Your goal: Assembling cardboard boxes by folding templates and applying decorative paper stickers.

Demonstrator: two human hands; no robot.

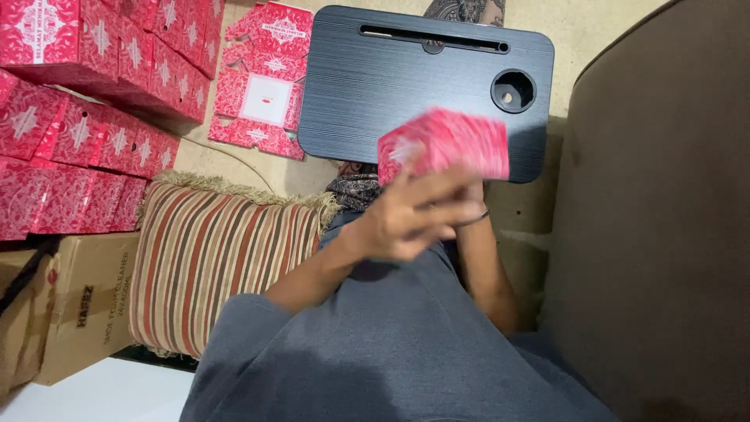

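Left hand (410,219) in front, fingers curled onto red patterned box (445,144), motion-blurred, at 12 o'clock from hand, over near edge of black lap desk (406,78). Right hand (469,205) mostly hidden behind left; finger state cannot tell. Striped cushion (211,258) at 9 o'clock.

Red patterned box (445,144): motion-blurred, print unreadable, lower edge covered by fingers. Right hand (469,205): mostly hidden behind left hand (410,215); grip cannot be told. Lap desk (426,90): near edge hidden by the box. Stacked red boxes (86,117): cut off at top and left edges. Cardboard carton (82,309): partly cut off at left. Striped cushion (215,258): lower corner hidden behind grey sleeve (258,344).
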